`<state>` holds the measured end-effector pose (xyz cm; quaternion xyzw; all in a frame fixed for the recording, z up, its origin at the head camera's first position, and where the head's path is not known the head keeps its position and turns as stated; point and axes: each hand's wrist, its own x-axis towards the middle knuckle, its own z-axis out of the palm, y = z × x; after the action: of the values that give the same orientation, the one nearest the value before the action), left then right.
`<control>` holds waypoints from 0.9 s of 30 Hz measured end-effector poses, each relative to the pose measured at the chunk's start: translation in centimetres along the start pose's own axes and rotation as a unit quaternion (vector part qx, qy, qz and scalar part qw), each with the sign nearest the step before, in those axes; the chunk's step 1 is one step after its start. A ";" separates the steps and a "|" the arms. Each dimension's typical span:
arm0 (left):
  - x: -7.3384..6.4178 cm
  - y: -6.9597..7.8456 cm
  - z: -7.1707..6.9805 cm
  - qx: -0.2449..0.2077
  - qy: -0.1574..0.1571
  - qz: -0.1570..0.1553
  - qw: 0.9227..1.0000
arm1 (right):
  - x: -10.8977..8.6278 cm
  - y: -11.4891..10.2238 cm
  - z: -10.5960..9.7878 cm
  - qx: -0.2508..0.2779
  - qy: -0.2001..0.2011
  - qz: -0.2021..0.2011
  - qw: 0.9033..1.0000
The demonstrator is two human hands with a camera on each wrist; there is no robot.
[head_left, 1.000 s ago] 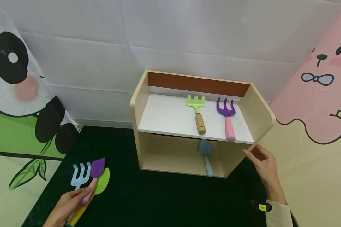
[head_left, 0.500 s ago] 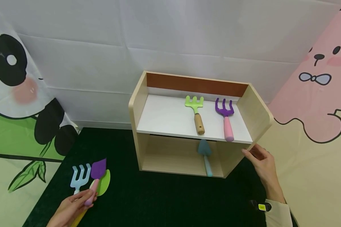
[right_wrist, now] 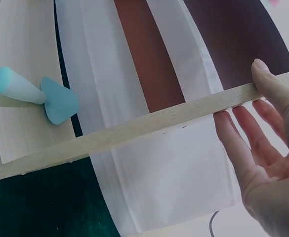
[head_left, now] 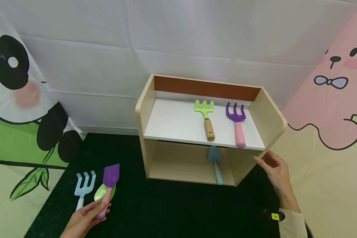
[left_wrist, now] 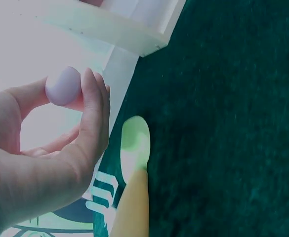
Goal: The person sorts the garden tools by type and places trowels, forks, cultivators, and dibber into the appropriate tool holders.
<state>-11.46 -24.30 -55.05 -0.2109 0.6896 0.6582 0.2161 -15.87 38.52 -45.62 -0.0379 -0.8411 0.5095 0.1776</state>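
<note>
My left hand (head_left: 86, 219) pinches a toy trowel with a purple blade (head_left: 111, 175) by its pink handle, blade upward. In the left wrist view that handle's rounded end (left_wrist: 63, 86) shows between thumb and fingers. Below it on the dark green cloth lie a light green toy shovel (left_wrist: 135, 140) with a yellow handle and a pale blue hand rake (head_left: 84, 186). With thumb and fingers on opposite faces, my right hand (head_left: 278, 175) grips the front edge of the right side panel of a wooden shelf (right_wrist: 134, 126).
On the white upper board (head_left: 169, 119) lie a green rake (head_left: 206, 119) with a wooden handle and a purple rake (head_left: 238, 124) with a pink handle. A blue-grey trowel (head_left: 216, 165) leans in the lower compartment. Behind the shelf hangs a white cloth wall (head_left: 181, 39).
The left hand has moved to the right with the purple trowel, away from the pale blue rake, uncovering more of the green shovel's blade. The right hand stays at the shelf edge.
</note>
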 end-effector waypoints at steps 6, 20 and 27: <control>-0.7 0.3 1.4 -0.009 0.001 0.001 1.000 | 0.0 0.1 -0.2 -0.010 -0.003 0.000 1.000; -2.9 1.0 4.0 -0.011 0.005 0.002 1.000 | 0.1 -0.4 -0.3 -0.024 -0.021 0.020 0.999; -4.0 1.7 5.2 -0.024 0.015 0.005 1.000 | 0.0 -0.5 -0.4 -0.021 -0.020 0.022 0.999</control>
<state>-9.10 -19.05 -51.56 -0.2225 0.6778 0.6723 0.1979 -15.70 38.59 -45.05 -0.0497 -0.8540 0.4963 0.1483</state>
